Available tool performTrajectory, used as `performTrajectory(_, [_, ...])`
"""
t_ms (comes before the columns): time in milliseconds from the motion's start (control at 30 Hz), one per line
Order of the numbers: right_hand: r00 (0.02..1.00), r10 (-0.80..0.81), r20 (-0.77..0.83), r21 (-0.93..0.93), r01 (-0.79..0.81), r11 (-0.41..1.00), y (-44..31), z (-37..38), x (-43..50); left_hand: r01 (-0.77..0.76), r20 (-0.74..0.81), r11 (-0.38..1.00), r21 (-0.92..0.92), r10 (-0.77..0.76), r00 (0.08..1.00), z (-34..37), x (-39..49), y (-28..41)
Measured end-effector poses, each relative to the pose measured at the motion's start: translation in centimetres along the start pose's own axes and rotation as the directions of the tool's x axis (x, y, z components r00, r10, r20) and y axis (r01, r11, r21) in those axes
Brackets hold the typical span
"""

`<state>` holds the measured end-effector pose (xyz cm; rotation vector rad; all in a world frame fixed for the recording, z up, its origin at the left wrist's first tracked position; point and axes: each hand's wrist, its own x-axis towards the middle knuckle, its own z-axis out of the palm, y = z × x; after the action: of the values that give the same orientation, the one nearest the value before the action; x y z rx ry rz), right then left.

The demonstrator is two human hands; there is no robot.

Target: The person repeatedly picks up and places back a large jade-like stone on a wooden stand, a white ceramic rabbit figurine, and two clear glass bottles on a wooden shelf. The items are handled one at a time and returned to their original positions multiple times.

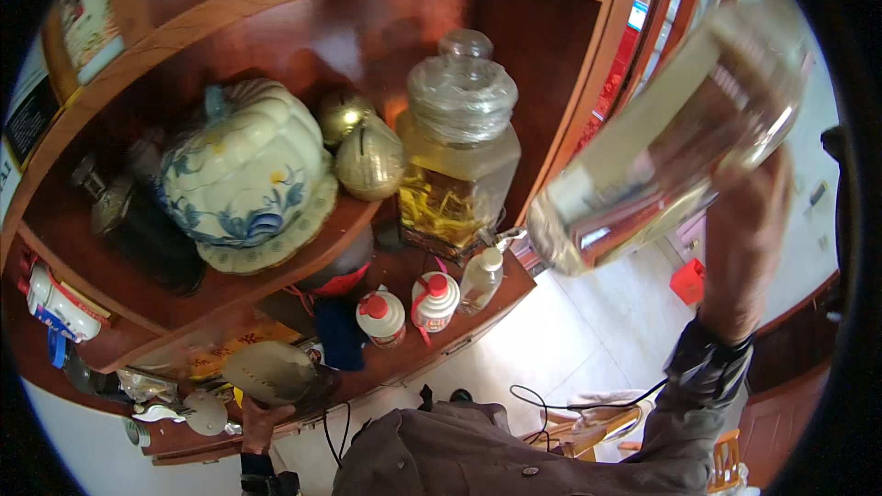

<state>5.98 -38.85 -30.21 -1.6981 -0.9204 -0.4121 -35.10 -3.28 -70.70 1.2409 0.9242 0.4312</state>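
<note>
My right hand (754,200) is raised at the right, its fingers around a large clear glass vessel (661,145). The vessel is tilted and blurred; whether it holds liquid I cannot tell. Its lower left end is near the metal tap (510,238) of a lidded glass jar (458,172) with yellowish liquid and pale strips inside. Clear film wraps the jar's neck. At the lower left, my left hand (260,421) is by the cabinet's front edge, just below a frosted rounded bottle (270,372). Its grip, if any, is unclear.
A blue-and-white lidded tureen (241,172) and gold pear-shaped ornaments (371,160) fill the curved wooden shelf (358,210). Below stand two white red-capped bottles (381,320) and a small clear bottle (481,281). A black cable (544,403) hangs beside a wooden chair (592,430).
</note>
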Motion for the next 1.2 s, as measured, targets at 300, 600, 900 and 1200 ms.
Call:
performTrajectory(300, [0.896, 0.434, 0.098, 0.042, -0.439, 0.897, 16.6, 3.9, -12.8, -0.239, 0.217, 0.968, 0.082, 0.216, 0.952, -4.9, 1.2, -4.8])
performTrajectory(600, [0.841, 0.537, 0.062, -0.107, -0.529, 0.842, 27.0, 10.2, -18.8, -0.196, 0.144, 0.98, 0.043, 0.188, 0.972, 0.4, -0.8, 0.9])
performTrajectory(900, [0.817, 0.574, 0.056, -0.126, -0.564, 0.816, 30.0, 13.3, -17.9, 0.02, 0.105, 0.987, 0.158, -0.037, 0.994, -2.4, 0.2, -1.2])
performTrajectory(1200, [0.885, 0.447, 0.129, -0.098, -0.437, 0.894, 28.7, 12.5, -18.1, -0.196, 0.095, 0.981, -0.008, 0.196, 0.976, 3.4, -1.6, 4.0])
